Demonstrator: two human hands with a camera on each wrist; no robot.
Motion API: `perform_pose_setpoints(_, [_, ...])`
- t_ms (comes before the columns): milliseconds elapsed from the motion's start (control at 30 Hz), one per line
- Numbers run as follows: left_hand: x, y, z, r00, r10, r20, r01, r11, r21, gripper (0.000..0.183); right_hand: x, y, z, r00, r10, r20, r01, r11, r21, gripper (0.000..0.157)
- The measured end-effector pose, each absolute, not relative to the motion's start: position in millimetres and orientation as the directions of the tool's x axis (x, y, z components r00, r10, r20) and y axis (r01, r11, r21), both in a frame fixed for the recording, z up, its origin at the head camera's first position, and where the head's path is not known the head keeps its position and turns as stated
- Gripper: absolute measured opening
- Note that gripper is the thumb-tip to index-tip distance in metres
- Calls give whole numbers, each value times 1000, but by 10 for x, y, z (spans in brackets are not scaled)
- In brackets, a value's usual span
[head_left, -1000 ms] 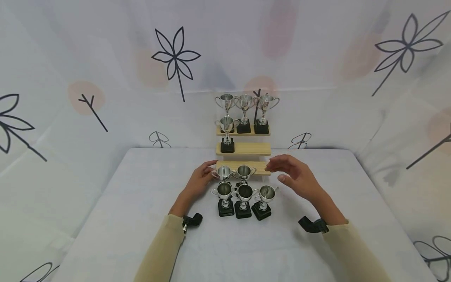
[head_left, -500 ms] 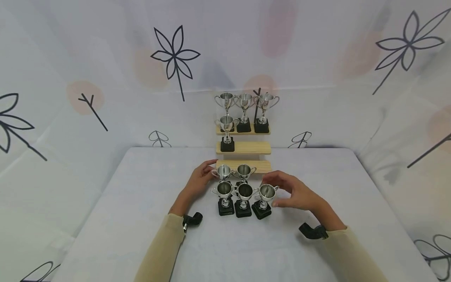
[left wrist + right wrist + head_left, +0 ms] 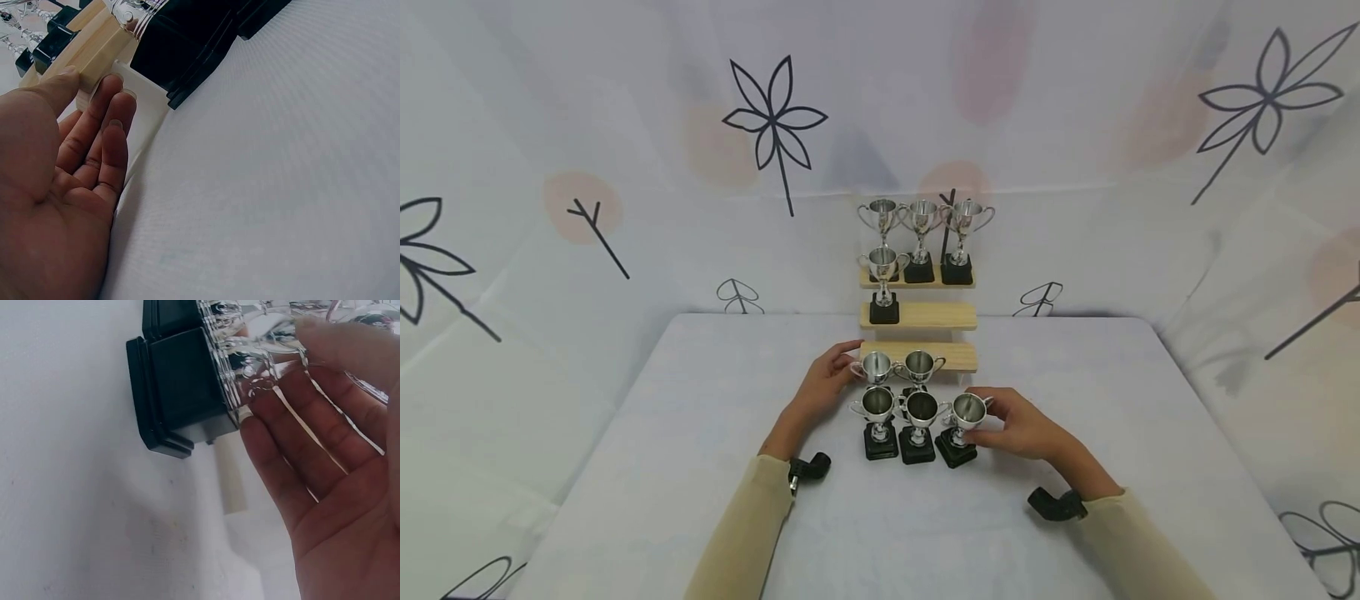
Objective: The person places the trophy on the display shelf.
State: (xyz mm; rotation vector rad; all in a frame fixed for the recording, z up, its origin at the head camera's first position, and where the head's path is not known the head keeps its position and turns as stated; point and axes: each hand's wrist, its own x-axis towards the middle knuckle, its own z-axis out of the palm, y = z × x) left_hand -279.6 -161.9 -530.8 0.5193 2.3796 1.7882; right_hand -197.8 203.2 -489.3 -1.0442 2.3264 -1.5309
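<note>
A small silver trophy cup [image 3: 968, 410] on a black base stands turned at the right end of the front row on the table. My right hand [image 3: 1021, 427] holds it from the right, thumb and fingers round its stem; the right wrist view shows its black base [image 3: 187, 381] beside the fingertips. With my left hand [image 3: 823, 385] I pinch the left end of the lowest wooden shelf [image 3: 958, 356], thumb on top and fingers below, as the left wrist view shows. Two more trophies [image 3: 917, 412] share the front row, with two others [image 3: 919, 367] behind them.
Above the lowest shelf rise a middle shelf [image 3: 936, 315] with one trophy [image 3: 883, 265] at its left and a top shelf [image 3: 917, 285] bearing three trophies [image 3: 967, 218]. A white cloth covers the table [image 3: 715, 500], and a patterned sheet [image 3: 647, 100] hangs behind it.
My right hand has come down from beside the lowest shelf to the right-hand front trophy and closed round its stem. The left hand stays at the shelf end.
</note>
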Motion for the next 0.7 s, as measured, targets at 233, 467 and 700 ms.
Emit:
perform_pose_setpoints(233, [-2799,-1623,-5324,-935,339,106,198,251,947,48,-1953,2001,-4863,-748,-627,219,-440,221,-870,30])
perform_pose_setpoints(467, [-2811,-1628,-5339,-934,343,106,199,249,948,47,-1957,2007,-4878,-737,-634,235,-457,210,-864,29])
perform_pose_setpoints(700, [-2801,-1628,-5321,-932,345,111,206,254,945,47,-1970,2034,-4899,-739,-629,241,-476,233,-848,28])
